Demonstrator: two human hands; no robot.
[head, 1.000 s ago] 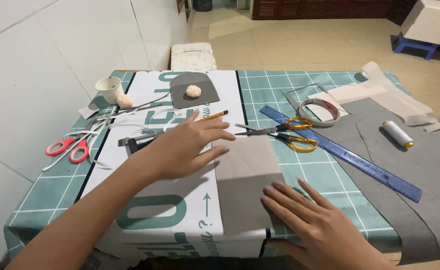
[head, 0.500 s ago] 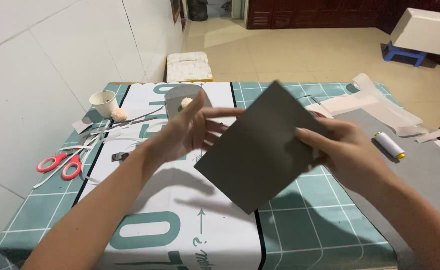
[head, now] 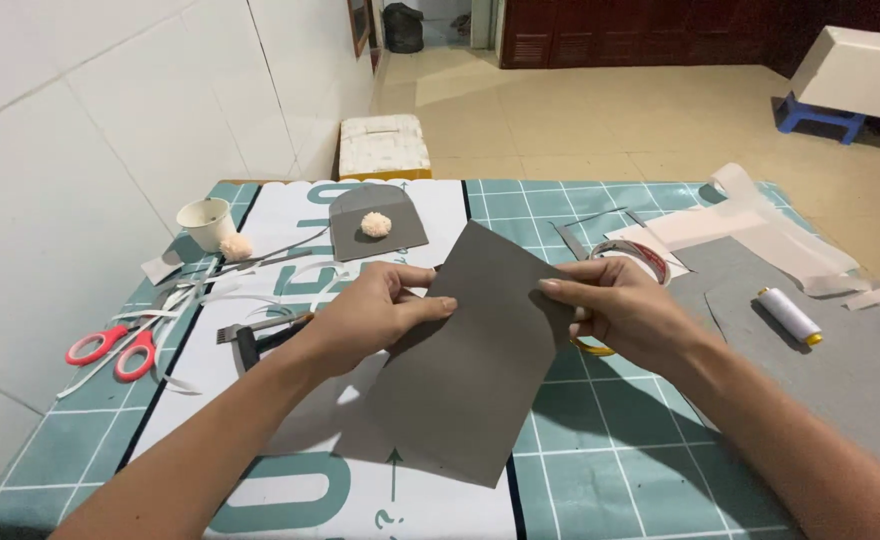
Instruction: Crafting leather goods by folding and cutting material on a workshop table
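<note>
I hold a grey rectangular sheet (head: 470, 370) lifted and tilted above the table. My left hand (head: 375, 312) pinches its upper left edge, thumb on the front. On the upper right edge sits my right hand (head: 625, 310), fingers curled behind the sheet. The sheet hides the scissors with yellow handles (head: 595, 347) except for one loop under my right hand.
Red scissors (head: 110, 347) and white paper strips lie at the left, near a paper cup (head: 206, 221). A grey envelope shape with a pink pompom (head: 376, 224) sits at the back. A tape roll (head: 638, 256), a white thread spool (head: 788, 315) and grey fabric (head: 840, 370) lie on the right.
The sheet was flat on the table under both hands one second ago. Both hands have lifted it and turned it more upright.
</note>
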